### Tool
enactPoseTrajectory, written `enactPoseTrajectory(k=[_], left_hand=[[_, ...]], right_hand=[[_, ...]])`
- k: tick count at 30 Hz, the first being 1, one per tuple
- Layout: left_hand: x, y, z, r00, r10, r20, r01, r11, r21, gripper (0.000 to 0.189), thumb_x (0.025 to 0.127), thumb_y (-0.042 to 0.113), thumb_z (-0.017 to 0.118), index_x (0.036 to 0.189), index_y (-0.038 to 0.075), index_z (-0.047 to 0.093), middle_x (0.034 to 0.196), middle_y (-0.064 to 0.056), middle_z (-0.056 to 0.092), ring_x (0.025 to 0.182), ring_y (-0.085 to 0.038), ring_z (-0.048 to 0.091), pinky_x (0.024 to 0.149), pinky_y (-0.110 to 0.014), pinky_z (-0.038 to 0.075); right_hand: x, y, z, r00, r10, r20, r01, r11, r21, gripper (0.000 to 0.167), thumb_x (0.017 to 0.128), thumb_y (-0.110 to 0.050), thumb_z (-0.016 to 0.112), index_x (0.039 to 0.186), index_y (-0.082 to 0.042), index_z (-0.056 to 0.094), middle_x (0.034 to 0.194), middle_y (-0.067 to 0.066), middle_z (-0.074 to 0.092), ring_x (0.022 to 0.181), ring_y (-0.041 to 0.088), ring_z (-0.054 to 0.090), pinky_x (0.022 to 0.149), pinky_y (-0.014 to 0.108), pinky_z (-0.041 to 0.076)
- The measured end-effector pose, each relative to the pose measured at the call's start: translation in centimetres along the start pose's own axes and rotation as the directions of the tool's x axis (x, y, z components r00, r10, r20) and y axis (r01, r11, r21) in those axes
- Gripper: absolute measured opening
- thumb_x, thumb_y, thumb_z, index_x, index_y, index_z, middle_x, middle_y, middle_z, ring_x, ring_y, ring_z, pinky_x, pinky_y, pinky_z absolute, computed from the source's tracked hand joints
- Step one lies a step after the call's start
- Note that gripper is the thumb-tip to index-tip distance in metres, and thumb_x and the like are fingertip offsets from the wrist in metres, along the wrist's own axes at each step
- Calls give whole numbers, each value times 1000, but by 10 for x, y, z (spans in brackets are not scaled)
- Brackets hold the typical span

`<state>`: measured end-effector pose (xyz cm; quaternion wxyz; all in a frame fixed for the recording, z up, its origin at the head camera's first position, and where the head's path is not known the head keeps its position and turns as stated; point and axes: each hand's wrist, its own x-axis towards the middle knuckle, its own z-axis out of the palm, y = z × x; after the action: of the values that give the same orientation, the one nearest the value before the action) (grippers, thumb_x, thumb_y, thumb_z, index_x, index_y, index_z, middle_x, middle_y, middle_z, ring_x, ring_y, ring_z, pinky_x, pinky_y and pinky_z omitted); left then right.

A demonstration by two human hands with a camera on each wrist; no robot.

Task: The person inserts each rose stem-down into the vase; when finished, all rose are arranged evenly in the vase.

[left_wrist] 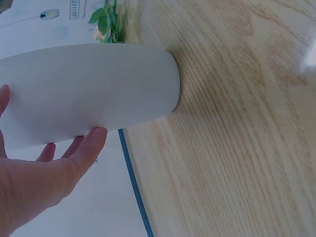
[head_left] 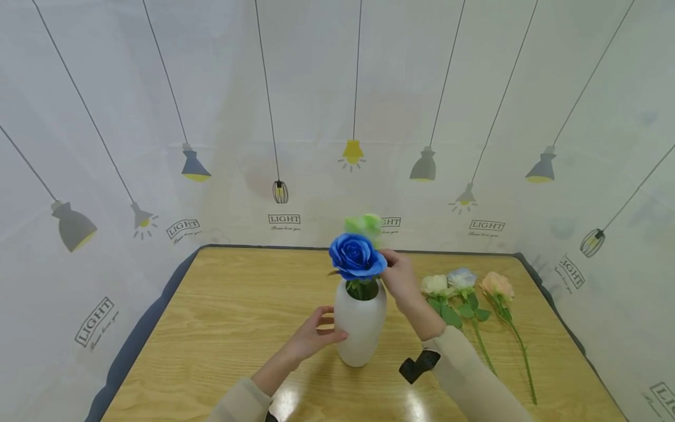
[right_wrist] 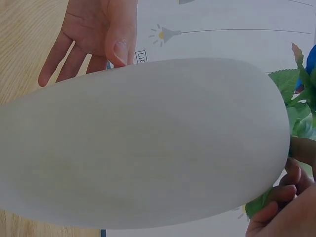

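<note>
A white vase [head_left: 360, 325] stands upright on the table, with a blue rose [head_left: 356, 256] in its mouth. Behind that rose a pale green flower [head_left: 365, 224] rises, blurred. My right hand [head_left: 402, 280] is at the right of the vase mouth, its fingers [right_wrist: 284, 193] curled beside green leaves [right_wrist: 257, 204]; it seems to pinch the green flower's stem, which is largely hidden. On the vase's left side my left hand [head_left: 311, 337] rests lightly, with thumb and fingertips touching the wall and the fingers fairly straight.
Right of the vase lie a cream flower [head_left: 436, 285], a pale blue flower [head_left: 462, 278] and a peach flower [head_left: 497, 285], with long green stems towards the front. The wooden table [head_left: 237, 293] ends at a wall cloth [head_left: 311, 117] printed with hanging lamps.
</note>
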<state>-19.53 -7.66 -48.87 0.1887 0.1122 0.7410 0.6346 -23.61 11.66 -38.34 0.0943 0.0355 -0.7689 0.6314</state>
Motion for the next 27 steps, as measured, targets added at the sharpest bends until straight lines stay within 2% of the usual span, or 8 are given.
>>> enactPoseTrajectory(k=[7,13,18,21,27], left_hand=[[0,0,-1,1000,-4,-2,4,1000,-3,70,77,34,68,130,6,33,126,-20,39,111,-37,42,85,-48,39],[0,1,-1,1000,2,-3,-2,1000,2,69,77,34,68,130,6,33,126,-20,39,110,-38,43,84,-49,40],[1,0,-1,1000,3,-4,-3,1000,-1,68,78,34,68,129,6,33,126,-21,39,110,-37,43,84,-48,40],[1,0,-1,1000,3,-6,-3,1000,-2,69,77,34,68,129,6,33,126,-20,39,110,-37,43,84,-48,40],[0,1,-1,1000,2,-5,-2,1000,-3,69,77,34,68,129,6,33,125,-20,39,110,-37,43,84,-48,40]], right_hand=[[2,3,-2,1000,21,15,-22,999,48,20,83,-1,56,99,11,60,87,12,59,76,14,51,66,23,43],[1,5,-13,999,34,36,-35,998,45,23,85,-3,56,103,10,58,96,12,58,85,15,51,74,26,42],[0,8,-30,997,59,44,-61,998,34,33,84,-22,61,107,2,59,103,11,56,93,20,49,83,34,38],[2,16,-40,996,87,17,-88,996,5,43,81,-34,64,108,-2,60,106,10,56,97,21,49,86,37,37],[2,38,-61,986,166,-18,-167,986,-31,52,79,-42,63,112,-2,57,110,11,54,102,22,46,85,36,38]])
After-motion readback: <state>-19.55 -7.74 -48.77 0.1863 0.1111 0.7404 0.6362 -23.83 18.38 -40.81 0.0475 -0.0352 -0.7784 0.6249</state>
